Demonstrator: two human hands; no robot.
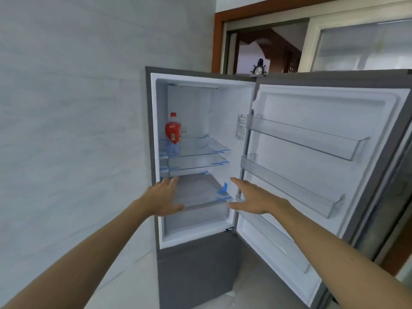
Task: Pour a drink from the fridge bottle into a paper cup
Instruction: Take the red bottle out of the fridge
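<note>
Apart and empty, with straight fingers (171, 182): left grip (163, 197) and right grip (254, 200), near the lowest glass shelf (198, 192). Well above the left grip, upright on the top shelf (200, 146): the bottle (173, 130). Perhaps a risk of knocking it over by a hasty upward reach. Both stretched forward, palms down.

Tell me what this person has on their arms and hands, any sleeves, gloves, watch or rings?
Nothing worn shows. The left hand and the right hand are bare, with no gloves or rings visible. The left forearm and right forearm are uncovered to the picture's edge: no sleeve, watch or band.
</note>
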